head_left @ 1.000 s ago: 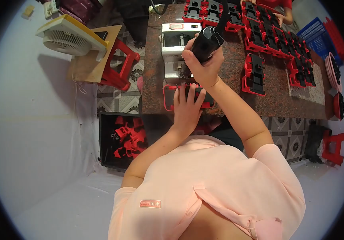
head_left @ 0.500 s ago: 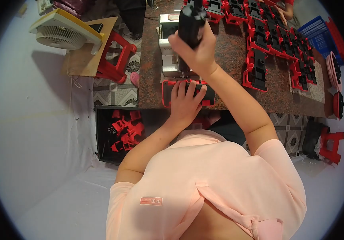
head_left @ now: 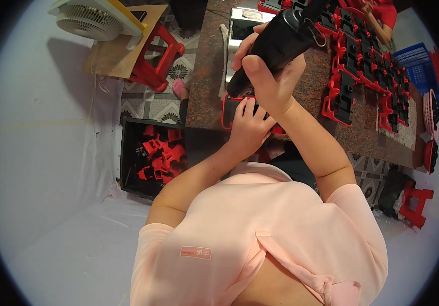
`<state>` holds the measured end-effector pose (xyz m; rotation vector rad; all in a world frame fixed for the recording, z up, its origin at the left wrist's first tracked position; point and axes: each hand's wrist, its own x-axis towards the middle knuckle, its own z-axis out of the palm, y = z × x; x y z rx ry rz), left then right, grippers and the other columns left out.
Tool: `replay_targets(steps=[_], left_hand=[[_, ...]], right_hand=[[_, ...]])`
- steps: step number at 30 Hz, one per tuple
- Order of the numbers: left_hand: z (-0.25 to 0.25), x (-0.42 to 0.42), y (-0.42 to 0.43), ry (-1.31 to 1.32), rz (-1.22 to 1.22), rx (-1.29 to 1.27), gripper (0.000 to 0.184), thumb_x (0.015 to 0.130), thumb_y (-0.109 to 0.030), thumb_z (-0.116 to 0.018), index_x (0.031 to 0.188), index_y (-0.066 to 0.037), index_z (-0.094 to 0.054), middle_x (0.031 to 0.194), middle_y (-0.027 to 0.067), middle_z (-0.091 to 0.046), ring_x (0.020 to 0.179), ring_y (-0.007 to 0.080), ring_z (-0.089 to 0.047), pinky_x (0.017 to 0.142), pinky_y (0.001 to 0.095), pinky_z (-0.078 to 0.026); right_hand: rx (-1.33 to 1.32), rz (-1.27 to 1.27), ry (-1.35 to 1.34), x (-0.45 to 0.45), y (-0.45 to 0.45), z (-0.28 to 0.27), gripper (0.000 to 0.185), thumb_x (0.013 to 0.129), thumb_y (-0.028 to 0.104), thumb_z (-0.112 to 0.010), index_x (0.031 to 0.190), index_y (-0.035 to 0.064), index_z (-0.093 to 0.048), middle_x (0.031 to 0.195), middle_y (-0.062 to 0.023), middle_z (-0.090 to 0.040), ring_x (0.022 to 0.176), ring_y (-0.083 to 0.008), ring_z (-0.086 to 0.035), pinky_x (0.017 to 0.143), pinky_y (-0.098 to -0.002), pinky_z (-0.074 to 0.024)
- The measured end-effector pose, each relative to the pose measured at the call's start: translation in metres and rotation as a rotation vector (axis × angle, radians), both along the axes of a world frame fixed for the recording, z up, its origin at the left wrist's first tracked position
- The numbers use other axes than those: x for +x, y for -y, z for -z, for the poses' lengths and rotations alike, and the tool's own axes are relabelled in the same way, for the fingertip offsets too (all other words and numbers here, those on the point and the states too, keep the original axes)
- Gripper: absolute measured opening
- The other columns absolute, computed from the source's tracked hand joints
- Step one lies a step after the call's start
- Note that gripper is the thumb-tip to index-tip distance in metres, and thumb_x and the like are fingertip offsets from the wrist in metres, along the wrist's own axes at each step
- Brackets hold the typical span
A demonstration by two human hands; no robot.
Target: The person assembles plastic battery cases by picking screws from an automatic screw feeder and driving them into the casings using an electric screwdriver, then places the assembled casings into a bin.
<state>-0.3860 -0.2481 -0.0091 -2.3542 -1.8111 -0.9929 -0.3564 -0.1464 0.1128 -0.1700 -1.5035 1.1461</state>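
My right hand (head_left: 276,86) is wrapped around a black electric screwdriver (head_left: 282,43). The tool slants down and left, its lower end close to the far edge of a red-and-black plastic housing (head_left: 226,115). Whether the tip touches a screw cannot be seen. My left hand (head_left: 250,128) holds that housing at the table's near edge, with its fingers bent over the top. Hand and screwdriver hide much of the housing. Just beyond it stands a silvery metal box-like fixture (head_left: 237,34), partly covered by my right hand.
Rows of red-and-black housings (head_left: 346,97) cover the right of the speckled table (head_left: 207,97). A black crate (head_left: 127,178) of red parts stands low at left, near a fan (head_left: 89,23). Another person's arm (head_left: 377,25) shows at the far right, near a blue basket (head_left: 412,58).
The screwdriver has tilted from near upright to a leftward slant, and its lower end has come to the housing's far edge. The camera view has shifted, moving the scene rightward.
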Motion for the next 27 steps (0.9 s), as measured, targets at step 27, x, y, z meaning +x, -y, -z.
replay_targets(steps=[27], left_hand=[[-0.007,0.001,0.001,-0.066,-0.026,-0.020,0.064,0.060,-0.018,-0.080,0.118,-0.018,-0.054,0.120,0.0116,-0.046,0.108,0.0341,-0.045,0.097,0.0487,-0.035]], right_hand=[[0.151,0.084,0.014,0.030,-0.036,0.019,0.034,0.088,0.010,-0.063,0.112,-0.0031,-0.043,0.080,-0.0116,-0.062,0.065,-0.0157,-0.059,0.061,-0.0275,-0.0499]])
